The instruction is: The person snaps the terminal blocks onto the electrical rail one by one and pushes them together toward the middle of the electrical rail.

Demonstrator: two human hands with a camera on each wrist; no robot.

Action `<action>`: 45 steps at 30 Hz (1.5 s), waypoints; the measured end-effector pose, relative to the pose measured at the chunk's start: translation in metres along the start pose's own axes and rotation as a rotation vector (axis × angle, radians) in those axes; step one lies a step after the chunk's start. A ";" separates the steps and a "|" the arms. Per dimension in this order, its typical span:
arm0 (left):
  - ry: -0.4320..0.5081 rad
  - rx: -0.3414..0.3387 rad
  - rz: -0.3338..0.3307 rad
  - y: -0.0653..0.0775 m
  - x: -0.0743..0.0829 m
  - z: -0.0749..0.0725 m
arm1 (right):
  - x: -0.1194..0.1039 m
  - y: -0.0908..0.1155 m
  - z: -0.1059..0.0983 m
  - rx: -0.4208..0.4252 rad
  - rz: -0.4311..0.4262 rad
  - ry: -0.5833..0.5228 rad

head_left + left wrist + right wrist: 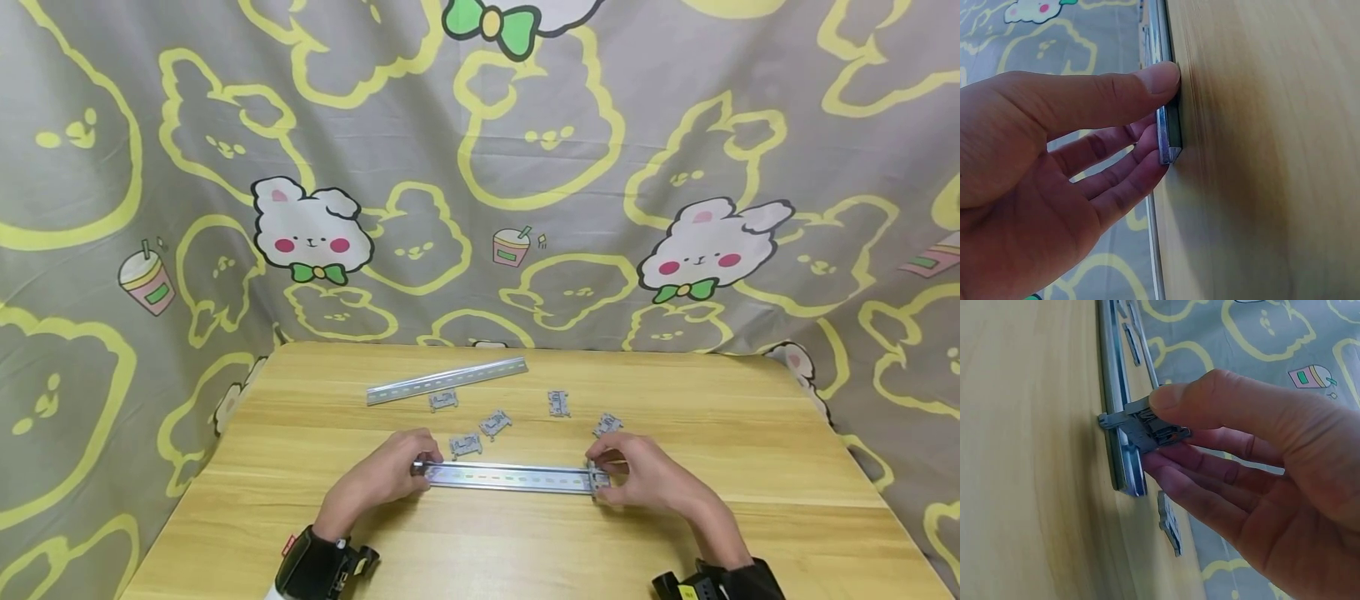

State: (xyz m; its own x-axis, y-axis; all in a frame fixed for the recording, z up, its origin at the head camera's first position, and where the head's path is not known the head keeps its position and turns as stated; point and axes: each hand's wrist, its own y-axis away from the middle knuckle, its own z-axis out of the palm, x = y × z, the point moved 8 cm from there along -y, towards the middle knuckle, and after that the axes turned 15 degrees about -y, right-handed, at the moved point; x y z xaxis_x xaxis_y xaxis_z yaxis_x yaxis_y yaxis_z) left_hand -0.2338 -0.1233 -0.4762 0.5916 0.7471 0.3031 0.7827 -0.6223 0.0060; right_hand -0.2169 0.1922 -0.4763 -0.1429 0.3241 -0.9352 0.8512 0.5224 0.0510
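A slotted metal DIN rail lies crosswise near the front of the table. My left hand pinches its left end; in the left wrist view the thumb lies along one edge and the fingers on the opposite side. With my right hand I grip a grey plastic DIN rail clip between thumb and fingers. The clip sits across the rail close to its right end, tilted in the right wrist view. Whether it is latched on both edges cannot be told.
Behind the hands lie several loose grey clips, among them one clip near the left hand and another clip just beyond the right. A second DIN rail rests slanted farther back. A patterned curtain surrounds the wooden table.
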 end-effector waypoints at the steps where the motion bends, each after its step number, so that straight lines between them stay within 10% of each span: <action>1: 0.002 0.002 0.002 0.000 0.000 0.000 | -0.001 -0.001 0.001 0.001 -0.003 -0.003; 45: 0.050 -0.001 -0.015 0.000 -0.004 0.000 | -0.020 -0.043 0.062 0.062 -0.184 0.090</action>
State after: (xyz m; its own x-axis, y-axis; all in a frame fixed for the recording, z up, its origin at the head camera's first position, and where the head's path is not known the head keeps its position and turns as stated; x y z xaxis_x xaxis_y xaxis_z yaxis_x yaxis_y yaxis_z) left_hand -0.2359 -0.1259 -0.4772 0.5695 0.7435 0.3504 0.7912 -0.6114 0.0113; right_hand -0.2190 0.1147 -0.4818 -0.3408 0.2979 -0.8917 0.8355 0.5309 -0.1420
